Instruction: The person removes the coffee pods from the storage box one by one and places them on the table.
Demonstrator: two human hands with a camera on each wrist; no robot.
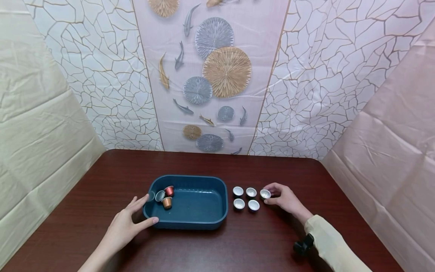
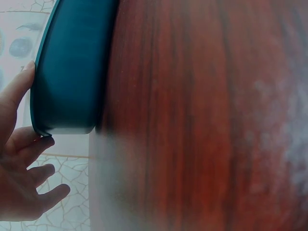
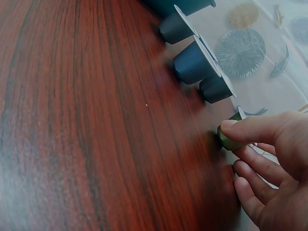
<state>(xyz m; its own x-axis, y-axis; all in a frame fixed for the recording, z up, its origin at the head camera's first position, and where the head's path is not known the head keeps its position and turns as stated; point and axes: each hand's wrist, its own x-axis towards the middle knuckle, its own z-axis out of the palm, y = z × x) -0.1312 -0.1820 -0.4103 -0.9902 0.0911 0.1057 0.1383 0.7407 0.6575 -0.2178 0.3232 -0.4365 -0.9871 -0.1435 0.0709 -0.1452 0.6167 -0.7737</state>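
Observation:
My right hand [image 1: 284, 198] pinches a coffee capsule [image 1: 265, 194] between thumb and fingers, its foil lid facing up. In the right wrist view that green capsule [image 3: 230, 139] stands at the table surface. My left hand [image 1: 124, 223] touches the near left corner of a dark teal tub [image 1: 217, 225], thumb at the front rim and forefinger at the left side; its other fingers stay extended in the left wrist view. Inside the tub's left end lie a red capsule [image 1: 169, 191], a copper capsule [image 1: 167, 203] and one with its grey lid [image 1: 160, 196] showing.
Several lid-up capsules stand between tub and right hand, among them a left front capsule [image 1: 239, 204] and a back middle capsule [image 1: 251, 192]. The dark wooden table [image 1: 217, 253] meets a patterned cloth backdrop [image 1: 210, 113] behind; cloth walls flank both sides.

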